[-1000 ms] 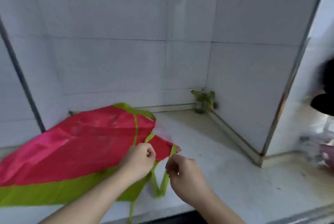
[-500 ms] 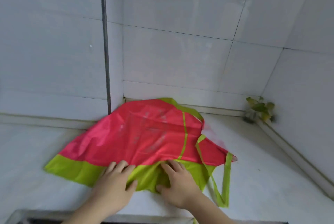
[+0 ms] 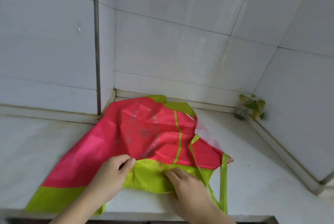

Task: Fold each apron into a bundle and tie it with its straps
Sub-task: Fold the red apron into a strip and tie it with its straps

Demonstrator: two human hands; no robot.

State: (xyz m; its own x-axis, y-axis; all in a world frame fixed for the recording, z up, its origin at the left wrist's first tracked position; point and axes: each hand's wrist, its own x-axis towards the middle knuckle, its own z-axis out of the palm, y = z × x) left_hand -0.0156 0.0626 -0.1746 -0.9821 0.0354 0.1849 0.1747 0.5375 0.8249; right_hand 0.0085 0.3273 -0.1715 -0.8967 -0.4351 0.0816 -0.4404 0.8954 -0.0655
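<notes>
A red apron (image 3: pixel 144 133) with lime-green trim lies spread on the white counter (image 3: pixel 262 178), partly folded over itself. My left hand (image 3: pixel 110 176) has its fingers curled and pinches the fabric where the red meets the green band. To its right, my right hand (image 3: pixel 188 182) rests on the green band (image 3: pixel 150 175) with fairly straight fingers pressing it down. A green strap (image 3: pixel 223 178) hangs in a loop off the apron's right corner toward the counter's front edge.
White tiled walls enclose the counter at the back and right. A small potted plant (image 3: pixel 251 106) stands in the far right corner. A vertical grey pipe (image 3: pixel 97 43) runs down the wall at the left. The counter's front edge runs along the bottom.
My view swung left and down. Both hands left the strap and came onto the green band. Since half a second ago, my left hand curled onto the fabric.
</notes>
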